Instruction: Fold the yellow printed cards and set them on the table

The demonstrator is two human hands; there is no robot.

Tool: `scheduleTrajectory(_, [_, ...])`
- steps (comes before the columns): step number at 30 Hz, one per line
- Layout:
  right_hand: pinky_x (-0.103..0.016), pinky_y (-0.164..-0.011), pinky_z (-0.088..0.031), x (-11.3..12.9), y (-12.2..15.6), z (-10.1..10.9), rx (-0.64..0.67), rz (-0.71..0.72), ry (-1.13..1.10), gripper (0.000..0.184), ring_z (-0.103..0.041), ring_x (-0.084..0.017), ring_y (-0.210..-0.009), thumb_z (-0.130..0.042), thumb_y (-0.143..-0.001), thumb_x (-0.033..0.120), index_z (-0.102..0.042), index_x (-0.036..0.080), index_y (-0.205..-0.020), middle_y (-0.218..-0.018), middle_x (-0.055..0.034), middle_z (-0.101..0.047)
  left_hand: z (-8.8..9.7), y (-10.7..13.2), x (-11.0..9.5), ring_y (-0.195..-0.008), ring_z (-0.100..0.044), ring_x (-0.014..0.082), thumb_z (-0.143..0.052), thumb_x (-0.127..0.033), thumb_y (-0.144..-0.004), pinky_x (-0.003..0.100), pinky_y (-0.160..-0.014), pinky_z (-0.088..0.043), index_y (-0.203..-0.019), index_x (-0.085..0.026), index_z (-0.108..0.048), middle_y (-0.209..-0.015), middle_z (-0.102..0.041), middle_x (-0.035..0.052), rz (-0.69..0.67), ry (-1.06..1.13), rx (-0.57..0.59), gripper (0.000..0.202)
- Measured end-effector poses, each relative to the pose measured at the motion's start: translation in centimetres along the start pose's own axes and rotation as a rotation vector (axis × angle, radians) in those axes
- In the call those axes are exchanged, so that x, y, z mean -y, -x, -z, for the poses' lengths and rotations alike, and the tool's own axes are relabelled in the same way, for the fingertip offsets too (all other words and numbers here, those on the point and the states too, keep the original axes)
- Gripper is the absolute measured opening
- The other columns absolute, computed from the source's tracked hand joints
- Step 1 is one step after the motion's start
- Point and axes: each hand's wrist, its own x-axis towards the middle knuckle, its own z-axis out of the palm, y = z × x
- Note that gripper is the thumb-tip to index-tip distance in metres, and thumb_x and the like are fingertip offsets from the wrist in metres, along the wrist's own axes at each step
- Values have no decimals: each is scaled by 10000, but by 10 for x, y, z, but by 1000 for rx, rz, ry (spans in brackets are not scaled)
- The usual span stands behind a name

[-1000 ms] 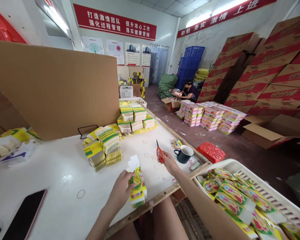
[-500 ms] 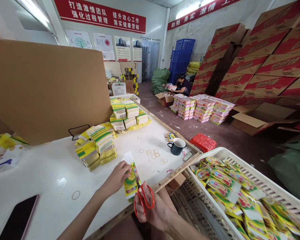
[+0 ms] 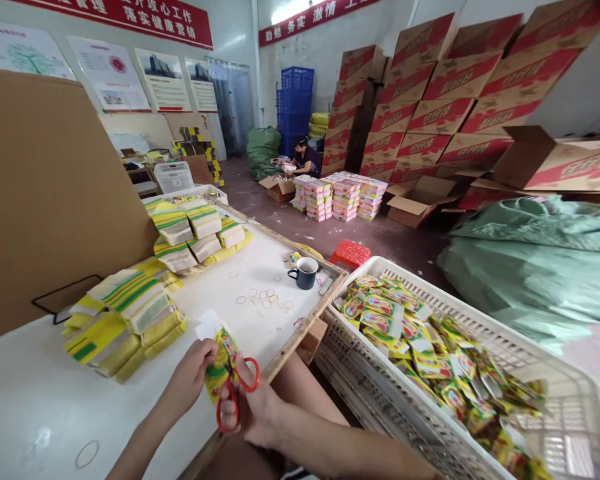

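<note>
My left hand [image 3: 197, 367] is closed on the upper left edge of a yellow-green printed packet [image 3: 226, 345] with a white flap at its top. It holds the packet just above the white table near the front edge. In my right hand [image 3: 260, 410] is a pair of scissors [image 3: 257, 377] with red handles, fingers through the loops. The dark blades lie against the packet's right side; whether they cut into it I cannot tell. Bundled stacks of yellow-green packaging [image 3: 140, 307] stand left of my hands, and several rubber bands [image 3: 267, 298] are scattered beyond the packet.
A dark mug [image 3: 307, 275] stands near the table's wooden edge [image 3: 300, 343]. Right of it, a white basket [image 3: 510, 347] holds many similar packets. A large cardboard sheet [image 3: 55, 187] rises at left. Farther off are a red stool [image 3: 351, 254], stacked cartons and a seated person [image 3: 305, 159].
The view has swung to the right, so the table and hands appear farther left and more of the basket shows. Both hands keep their hold on packet and scissors.
</note>
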Motion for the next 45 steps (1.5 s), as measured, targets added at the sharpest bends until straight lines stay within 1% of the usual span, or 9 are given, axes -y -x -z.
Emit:
scheduleTrajectory(4, [-204, -385, -154, 1, -1, -6, -213, 40, 40, 687, -244, -51, -361, -276, -623, 903, -338, 220, -575, -433, 96, -279, 6, 4, 7, -584, -407, 171, -437, -326, -870, 286, -570, -351, -660, -235, -420, -616, -410, -38, 77, 136, -112, 229])
scheduleTrajectory(9, [-217, -391, -263, 9, -10, 7, -310, 160, 276, 633, -338, -68, -349, -266, -749, 813, -394, 211, -600, -418, 81, -360, 20, 1, 35, -524, -402, 115, -467, -471, -848, 249, -517, -365, -669, -222, -394, -607, -405, -60, 184, 335, -332, 315])
scheduleTrajectory(14, [-241, -533, -451, 54, -47, 37, -425, 225, 692, 326, -549, -104, -545, -575, -856, 444, -584, 136, -749, -623, 26, -576, 32, -1, 62, -522, -475, 99, -519, -470, -837, 263, -537, -425, -732, -182, -491, -613, -465, -62, 245, 350, -476, 307])
scheduleTrajectory(18, [-381, -787, -524, 100, -87, 53, -550, 248, 959, 244, -613, -182, -919, -552, -901, 295, -575, 151, -1096, -1098, -62, -607, 27, 4, 54, -641, -555, 148, -586, -431, -788, 291, -582, -456, -829, -169, -572, -722, -576, -7, 255, 205, -456, 266])
scheduleTrajectory(23, [-427, -843, -507, 125, -119, 55, -672, 293, 1145, 309, -591, -217, -1008, -551, -902, 301, -538, 165, -1179, -1196, -81, -567, 15, 6, 21, -935, -566, 238, -606, -389, -756, 353, -749, -469, -948, -231, -627, -1010, -614, 56, 201, 9, -352, 250])
scheduleTrajectory(26, [-465, -887, -475, 109, -110, 49, -647, 370, 1229, 325, -561, -238, -1070, -552, -900, 298, -526, 168, -1197, -1245, -88, -537, 13, 6, 12, -944, -571, 248, -631, -354, -730, 367, -789, -464, -871, -243, -660, -968, -629, 49, 181, -68, -272, 182])
scheduleTrajectory(34, [-413, -950, -430, 14, -47, 26, -407, 414, 1308, 608, -524, -276, -1111, -687, -725, 395, -495, 180, -1261, -1192, -114, -575, 10, -2, 29, -726, -597, 199, -515, -212, -791, 335, -678, -469, -793, -201, -595, -757, -638, 13, 209, -196, -255, 80])
scheduleTrajectory(40, [-437, -942, -417, 6, -46, 28, -413, 399, 1289, 564, -513, -292, -1102, -595, -783, 388, -470, 130, -1268, -1193, -149, -570, 14, -7, 58, -848, -614, 182, -537, -263, -875, 385, -765, -504, -1012, -151, -581, -946, -633, 35, 255, -318, -381, 183])
scheduleTrajectory(45, [-458, -911, -431, 4, -40, 29, -441, 435, 1296, 531, -524, -302, -1065, -586, -790, 379, -485, 128, -1247, -1169, -150, -582, 1, 12, 86, -827, -635, 172, -552, -304, -877, 369, -723, -537, -1050, -145, -588, -999, -645, 50, 314, -347, -470, 238])
